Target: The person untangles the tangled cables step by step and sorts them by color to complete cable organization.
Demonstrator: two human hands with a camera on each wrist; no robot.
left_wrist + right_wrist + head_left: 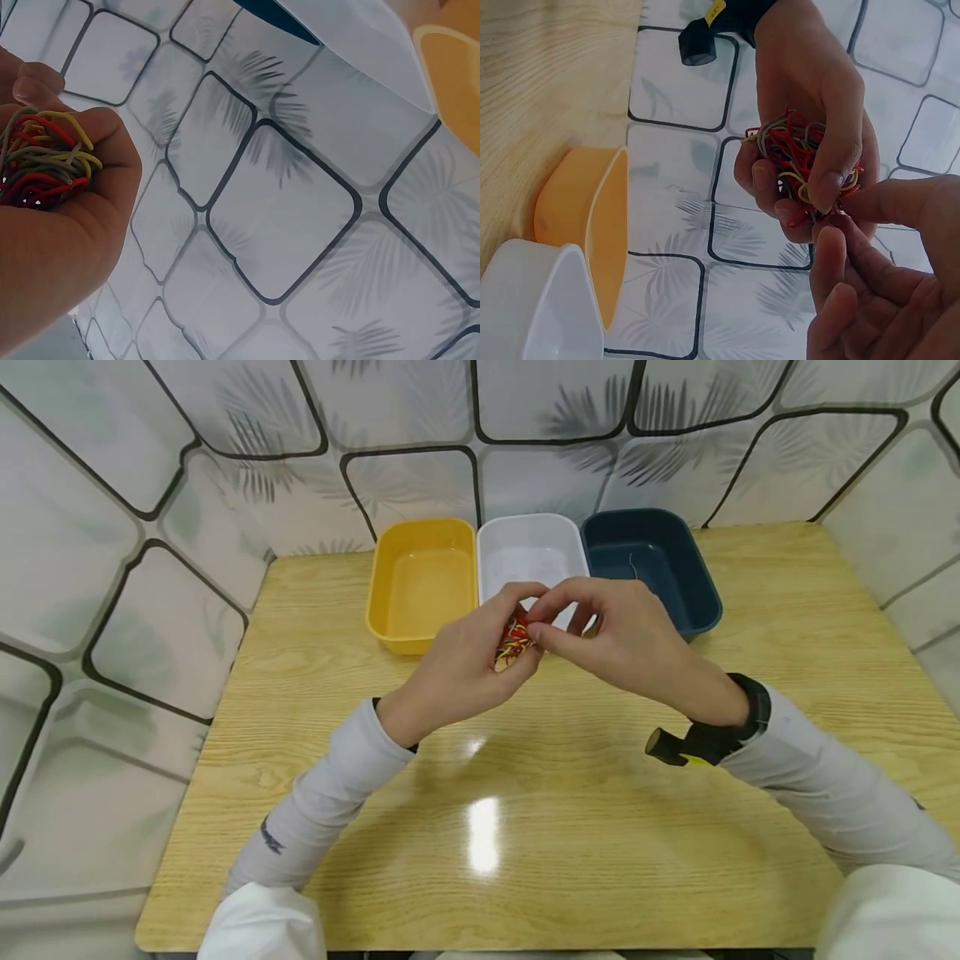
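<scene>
My left hand (476, 660) cups a tangled bundle of thin coloured wires (515, 641), red, yellow and grey-green, above the table's far half. Loops and some loose ends of the wires (49, 157) show in the left wrist view. My right hand (622, 631) meets the bundle from the right, with its thumb and index finger pinching at the edge of the wires (791, 154). Which strand lies between those fingertips is hidden. The right hand's other fingers are bent beneath, apart from the bundle.
Behind the hands stand a yellow bin (423, 581), a white bin (528, 547) and a dark blue bin (660, 568), side by side. One thin pale strand (632, 564) lies in the dark blue bin. They stand on a wooden table (570, 843) against a patterned backdrop (412, 402).
</scene>
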